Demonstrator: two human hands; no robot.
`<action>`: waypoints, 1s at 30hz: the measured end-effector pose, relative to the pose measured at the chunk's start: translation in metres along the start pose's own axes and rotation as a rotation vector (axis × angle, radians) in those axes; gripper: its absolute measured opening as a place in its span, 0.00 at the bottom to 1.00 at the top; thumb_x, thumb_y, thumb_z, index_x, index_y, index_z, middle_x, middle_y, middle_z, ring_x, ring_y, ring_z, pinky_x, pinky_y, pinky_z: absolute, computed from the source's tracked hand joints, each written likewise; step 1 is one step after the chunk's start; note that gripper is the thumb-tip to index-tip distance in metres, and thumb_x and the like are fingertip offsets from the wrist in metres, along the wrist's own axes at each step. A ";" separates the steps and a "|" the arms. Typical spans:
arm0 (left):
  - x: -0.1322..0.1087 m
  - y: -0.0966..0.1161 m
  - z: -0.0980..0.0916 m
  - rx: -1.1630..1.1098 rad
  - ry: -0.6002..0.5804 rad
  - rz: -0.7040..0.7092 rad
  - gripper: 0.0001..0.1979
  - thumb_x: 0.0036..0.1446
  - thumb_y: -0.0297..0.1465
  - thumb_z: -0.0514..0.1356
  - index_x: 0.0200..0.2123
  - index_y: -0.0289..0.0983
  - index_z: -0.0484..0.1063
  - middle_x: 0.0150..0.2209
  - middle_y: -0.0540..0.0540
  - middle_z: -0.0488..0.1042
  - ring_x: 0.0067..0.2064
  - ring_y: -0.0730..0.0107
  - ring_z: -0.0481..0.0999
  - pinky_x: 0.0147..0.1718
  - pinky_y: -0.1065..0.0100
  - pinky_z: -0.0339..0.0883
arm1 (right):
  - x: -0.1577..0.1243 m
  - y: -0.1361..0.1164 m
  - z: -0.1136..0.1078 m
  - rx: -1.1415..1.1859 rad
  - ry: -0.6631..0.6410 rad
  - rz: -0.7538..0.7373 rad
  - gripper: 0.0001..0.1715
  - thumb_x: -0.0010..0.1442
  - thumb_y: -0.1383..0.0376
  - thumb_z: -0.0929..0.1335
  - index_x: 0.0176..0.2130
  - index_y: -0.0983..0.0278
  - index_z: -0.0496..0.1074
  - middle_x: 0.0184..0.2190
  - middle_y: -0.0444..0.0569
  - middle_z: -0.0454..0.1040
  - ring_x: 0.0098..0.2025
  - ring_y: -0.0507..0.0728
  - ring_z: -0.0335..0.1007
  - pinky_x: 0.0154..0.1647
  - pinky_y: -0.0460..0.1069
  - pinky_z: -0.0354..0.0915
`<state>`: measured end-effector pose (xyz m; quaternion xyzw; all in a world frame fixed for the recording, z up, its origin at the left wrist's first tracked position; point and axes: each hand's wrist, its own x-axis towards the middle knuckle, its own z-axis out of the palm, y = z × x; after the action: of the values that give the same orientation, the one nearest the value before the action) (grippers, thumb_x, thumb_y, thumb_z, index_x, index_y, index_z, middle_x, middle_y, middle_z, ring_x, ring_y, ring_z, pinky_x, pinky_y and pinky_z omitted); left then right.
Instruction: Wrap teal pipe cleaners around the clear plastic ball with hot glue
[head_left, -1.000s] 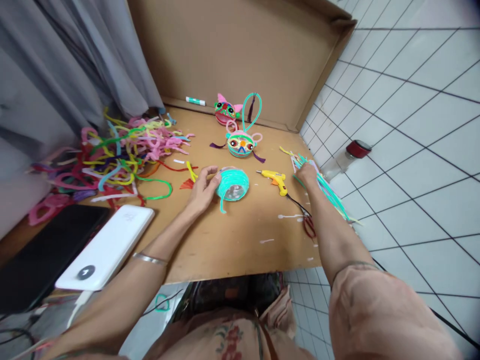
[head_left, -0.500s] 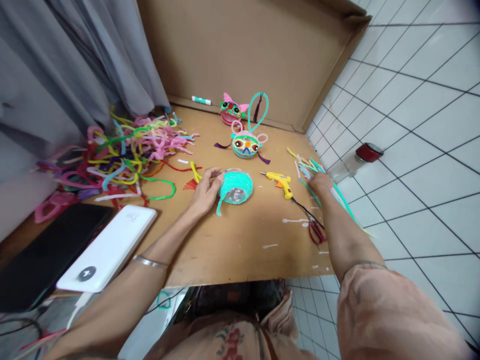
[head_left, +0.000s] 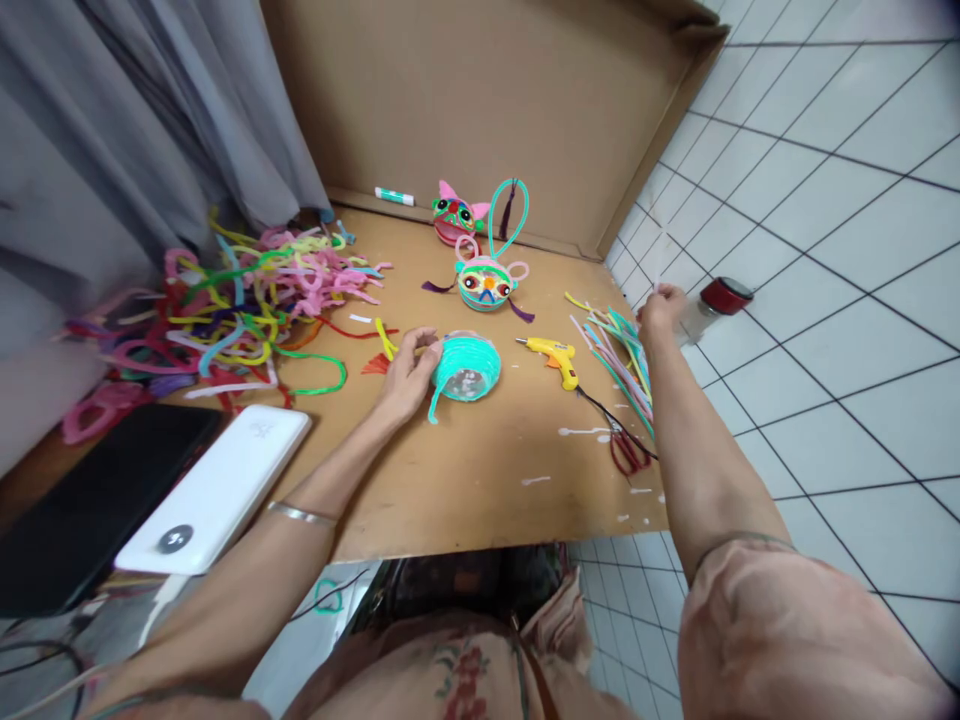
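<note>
My left hand is closed on the left side of a round turquoise wrapped ball, whose clear underside shows and whose loose end hangs down at the left. Past the table's right edge, my right hand has its fingers pinched together around a thin pale strip that points upward and is faint against the tiles. Below and left of that hand lies a bundle of coloured pipe cleaners. A yellow glue gun rests between the ball and the bundle, with red-handled scissors nearer me.
Two decorated animal heads, one pink-eared and one turquoise, stand at the back by a glue stick. Tangled pipe cleaners, a black phone and a white power bank lie left. A red-lidded jar is at right.
My right hand has moved up and right, off the pipe cleaner bundle, with a thin pale strip now in its fingers. My left hand stays on the ball. The view has shifted slightly.
</note>
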<state>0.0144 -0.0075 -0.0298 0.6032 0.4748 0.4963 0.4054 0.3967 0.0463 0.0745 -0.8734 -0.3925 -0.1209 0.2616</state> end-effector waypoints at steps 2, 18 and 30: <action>0.000 0.001 0.000 -0.005 0.003 0.003 0.25 0.59 0.47 0.55 0.53 0.37 0.67 0.53 0.39 0.74 0.47 0.58 0.77 0.48 0.57 0.72 | -0.015 -0.014 -0.004 0.071 -0.021 0.065 0.22 0.64 0.67 0.59 0.52 0.71 0.71 0.39 0.58 0.76 0.39 0.59 0.73 0.37 0.51 0.64; -0.034 0.075 -0.003 -0.016 0.207 0.402 0.11 0.61 0.38 0.57 0.43 0.41 0.73 0.52 0.43 0.71 0.58 0.56 0.68 0.58 0.55 0.65 | -0.142 -0.006 0.008 -0.026 -0.373 0.032 0.20 0.47 0.63 0.75 0.40 0.63 0.69 0.36 0.52 0.77 0.38 0.61 0.75 0.32 0.49 0.63; -0.040 0.080 0.117 -0.894 -0.253 -0.391 0.27 0.44 0.36 0.74 0.46 0.35 0.71 0.46 0.42 0.78 0.53 0.61 0.77 0.55 0.63 0.67 | -0.197 -0.023 -0.054 0.387 0.045 -0.169 0.19 0.50 0.59 0.72 0.30 0.57 0.56 0.29 0.42 0.73 0.29 0.56 0.67 0.34 0.50 0.61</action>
<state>0.1414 -0.0661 0.0177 0.3260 0.2671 0.4890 0.7637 0.2489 -0.0939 0.0458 -0.7680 -0.4743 -0.0841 0.4222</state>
